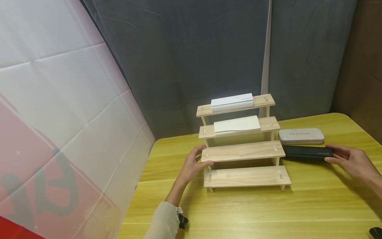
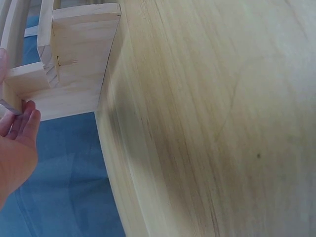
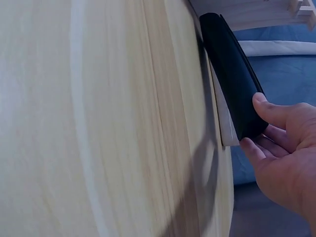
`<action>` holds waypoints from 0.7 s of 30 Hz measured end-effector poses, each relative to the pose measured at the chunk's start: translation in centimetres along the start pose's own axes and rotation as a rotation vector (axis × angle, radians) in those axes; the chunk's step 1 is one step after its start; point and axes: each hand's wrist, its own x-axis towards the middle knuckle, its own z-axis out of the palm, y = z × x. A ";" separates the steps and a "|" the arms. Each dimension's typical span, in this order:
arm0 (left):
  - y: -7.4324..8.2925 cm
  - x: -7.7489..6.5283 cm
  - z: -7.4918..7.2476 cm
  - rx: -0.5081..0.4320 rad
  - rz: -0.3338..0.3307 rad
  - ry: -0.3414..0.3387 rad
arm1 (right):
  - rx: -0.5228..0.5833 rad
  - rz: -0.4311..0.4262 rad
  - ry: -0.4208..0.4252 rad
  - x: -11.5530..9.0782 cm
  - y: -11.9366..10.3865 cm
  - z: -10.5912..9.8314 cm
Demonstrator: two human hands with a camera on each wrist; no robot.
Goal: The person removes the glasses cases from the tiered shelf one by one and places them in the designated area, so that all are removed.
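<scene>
A light wooden stand with stepped tiers stands on the table. My left hand grips the left end of its second tier from the bottom, thumb at the front edge and fingers behind. In the left wrist view, that hand has its fingertips against the underside of a board. My right hand holds a black glasses case by its right end, beside the stand. The right wrist view shows the case between thumb and fingers. White glasses cases lie on the upper two tiers.
A pale grey hard case lies on the wooden table, behind the black one. Dark grey curtains hang behind the table. A white and pink fabric wall runs along the left side.
</scene>
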 end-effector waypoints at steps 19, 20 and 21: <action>0.1 0.0 0.1 0.000 -0.002 -0.007 | -0.170 0.036 0.060 1.2 1.2 1.3; 0.1 0.0 0.1 0.000 -0.003 -0.006 | -0.172 0.036 0.062 1.2 1.2 1.4; 0.2 0.0 0.0 0.000 -0.002 -0.006 | -0.174 0.034 0.063 1.3 1.2 1.4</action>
